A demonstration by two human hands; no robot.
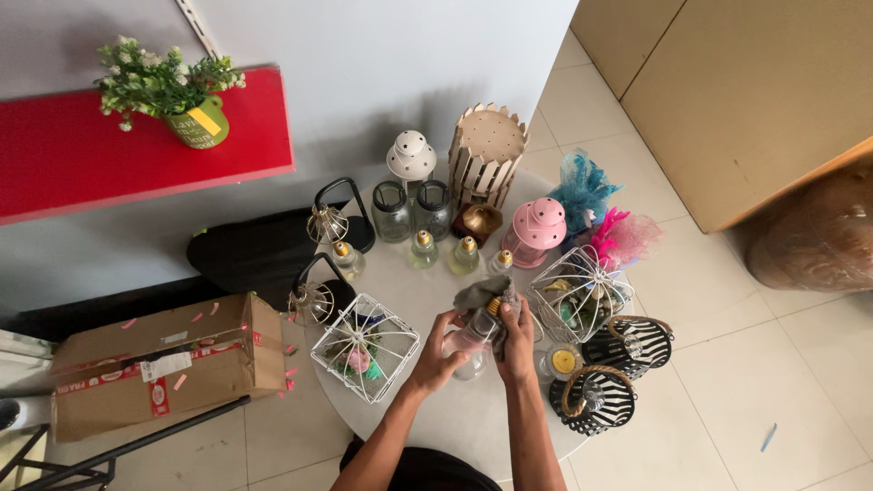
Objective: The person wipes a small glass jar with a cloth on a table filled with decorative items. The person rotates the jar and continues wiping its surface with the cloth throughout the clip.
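Clear glass bulb-shaped bottle, clasped in left hand; right hand closed on grey cloth against its neck. Probably light, slippery, fragile; best gripped around body.

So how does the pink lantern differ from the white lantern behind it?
The pink domed lantern sits right of the wooden fence-shaped holder; the white domed lantern sits left of it, nearer the wall. The pink one looks larger. Both have perforated domed tops and stand upright on the round table.

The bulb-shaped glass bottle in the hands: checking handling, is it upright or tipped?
Tipped: the bottle lies slanted between the left hand and right hand, which presses a cloth on it.
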